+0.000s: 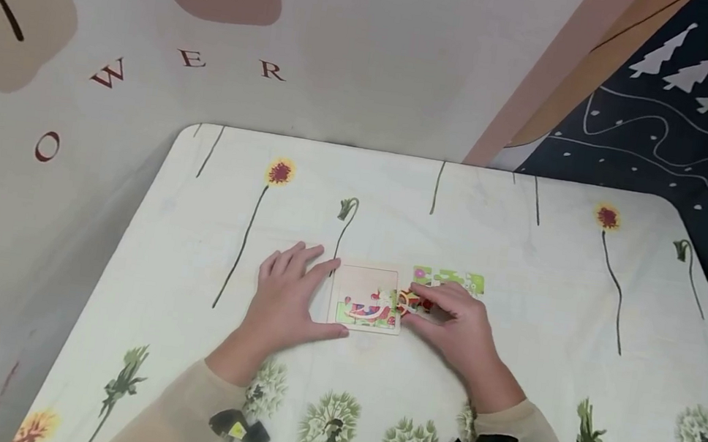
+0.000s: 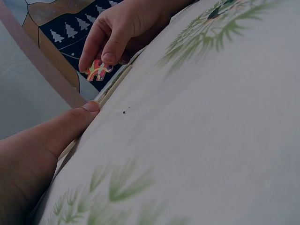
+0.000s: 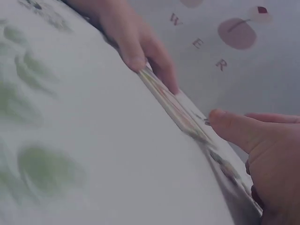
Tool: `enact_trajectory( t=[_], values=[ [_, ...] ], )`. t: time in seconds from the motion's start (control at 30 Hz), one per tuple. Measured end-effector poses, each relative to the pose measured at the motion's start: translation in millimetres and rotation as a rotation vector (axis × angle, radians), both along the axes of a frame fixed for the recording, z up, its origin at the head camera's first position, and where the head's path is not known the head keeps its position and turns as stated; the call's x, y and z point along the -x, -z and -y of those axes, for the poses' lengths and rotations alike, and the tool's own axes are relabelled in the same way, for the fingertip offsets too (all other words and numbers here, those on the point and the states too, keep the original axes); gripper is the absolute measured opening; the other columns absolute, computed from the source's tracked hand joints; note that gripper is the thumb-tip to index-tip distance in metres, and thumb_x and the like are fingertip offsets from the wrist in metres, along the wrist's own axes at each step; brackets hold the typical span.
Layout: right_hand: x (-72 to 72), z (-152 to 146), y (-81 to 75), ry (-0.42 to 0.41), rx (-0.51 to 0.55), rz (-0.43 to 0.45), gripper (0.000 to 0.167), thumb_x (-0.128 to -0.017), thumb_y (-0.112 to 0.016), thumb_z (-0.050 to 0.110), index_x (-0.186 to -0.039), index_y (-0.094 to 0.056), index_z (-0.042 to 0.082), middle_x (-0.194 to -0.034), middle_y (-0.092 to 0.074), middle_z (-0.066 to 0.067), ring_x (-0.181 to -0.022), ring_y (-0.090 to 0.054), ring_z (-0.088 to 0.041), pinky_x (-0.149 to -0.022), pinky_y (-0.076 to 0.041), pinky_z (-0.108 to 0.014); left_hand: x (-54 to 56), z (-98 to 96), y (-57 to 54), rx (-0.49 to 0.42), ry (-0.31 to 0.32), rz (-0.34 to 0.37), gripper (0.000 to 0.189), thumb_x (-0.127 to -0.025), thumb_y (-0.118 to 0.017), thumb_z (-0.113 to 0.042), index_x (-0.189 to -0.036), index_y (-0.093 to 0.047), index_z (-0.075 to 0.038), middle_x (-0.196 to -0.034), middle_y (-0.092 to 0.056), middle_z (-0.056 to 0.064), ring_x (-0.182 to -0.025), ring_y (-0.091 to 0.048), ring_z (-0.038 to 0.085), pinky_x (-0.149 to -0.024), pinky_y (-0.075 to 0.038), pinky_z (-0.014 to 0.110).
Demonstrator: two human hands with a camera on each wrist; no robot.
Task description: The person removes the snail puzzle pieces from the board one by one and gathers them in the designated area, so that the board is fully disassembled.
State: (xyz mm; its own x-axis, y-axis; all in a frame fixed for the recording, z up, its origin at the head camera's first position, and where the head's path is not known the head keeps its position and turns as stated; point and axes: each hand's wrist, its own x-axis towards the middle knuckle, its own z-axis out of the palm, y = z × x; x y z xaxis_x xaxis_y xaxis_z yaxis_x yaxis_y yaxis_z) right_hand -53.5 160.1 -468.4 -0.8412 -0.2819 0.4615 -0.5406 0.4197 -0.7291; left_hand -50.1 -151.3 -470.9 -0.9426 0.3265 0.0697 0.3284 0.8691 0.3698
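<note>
The right hand (image 1: 463,330) pinched a puzzle piece (image 1: 406,303) between its fingers. Left of them lay the tray (image 1: 361,279), framed by the left hand (image 1: 287,303), fingers spread. Loose pieces (image 1: 471,282) lay beyond the right fingers. Too light a left-hand touch could have let the tray slide.

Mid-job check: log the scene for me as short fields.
Left hand: fingers spread, touching the tray's left side
Right hand: pinching a piece
Held piece: raised, near the tray's right edge
Tray: flat on the table; near part filled, far part mostly bare
Loose pieces: right of the tray
</note>
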Motion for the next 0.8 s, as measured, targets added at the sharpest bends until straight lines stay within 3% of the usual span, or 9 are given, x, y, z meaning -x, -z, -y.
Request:
enact_trajectory(
  t=[0.23, 0.37, 0.63, 0.8],
  values=[
    [-0.7, -41, -4.1, 0.027, -0.062, -0.017, 0.053, -0.068, -0.098, -0.001, -0.119, -0.081, 0.003, -0.103, -0.081, -0.003, -0.090, -0.067, -0.020, -0.078, -0.049, -0.019, 0.6, -2.4, -0.9, 0.003, 0.002, 0.004, 0.113, -0.071, -0.078, -0.085, -0.161, -0.048, -0.025, -0.168, -0.034, 0.010, -0.158, -0.020, 0.038, -0.122, -0.013, 0.065],
    [0.4, -55, -4.8, 0.025, -0.128, 0.016, 0.052, -0.071, -0.097, -0.001, -0.121, -0.081, 0.004, -0.104, -0.080, 0.001, -0.090, -0.068, -0.016, -0.078, -0.049, -0.015, 0.4, -2.7, 0.2, 0.003, 0.001, -0.002, 0.113, -0.070, -0.077, -0.085, -0.161, -0.048, -0.025, -0.168, -0.034, 0.010, -0.158, -0.020, 0.039, -0.122, -0.013, 0.065],
    [3.0, -67, -2.3, 0.035, -0.234, 0.090, 0.050, -0.077, -0.095, 0.002, -0.124, -0.080, 0.006, -0.101, -0.077, 0.004, -0.093, -0.064, -0.013, -0.075, -0.049, -0.014, -1.0, -2.5, -2.8, 0.000, -0.001, 0.017, 0.112, -0.071, -0.079, -0.083, -0.161, -0.048, -0.024, -0.168, -0.034, 0.010, -0.158, -0.020, 0.039, -0.122, -0.013, 0.066],
    [3.5, -65, -4.3, 0.062, -0.314, 0.144, 0.046, -0.085, -0.090, 0.008, -0.130, -0.078, 0.008, -0.108, -0.075, 0.001, -0.096, -0.060, -0.013, -0.073, -0.048, -0.021, -0.3, -1.8, -2.3, -0.001, -0.001, 0.017, 0.112, -0.071, -0.079, -0.083, -0.161, -0.049, -0.024, -0.168, -0.034, 0.010, -0.158, -0.019, 0.040, -0.121, -0.013, 0.066]
  ],
)
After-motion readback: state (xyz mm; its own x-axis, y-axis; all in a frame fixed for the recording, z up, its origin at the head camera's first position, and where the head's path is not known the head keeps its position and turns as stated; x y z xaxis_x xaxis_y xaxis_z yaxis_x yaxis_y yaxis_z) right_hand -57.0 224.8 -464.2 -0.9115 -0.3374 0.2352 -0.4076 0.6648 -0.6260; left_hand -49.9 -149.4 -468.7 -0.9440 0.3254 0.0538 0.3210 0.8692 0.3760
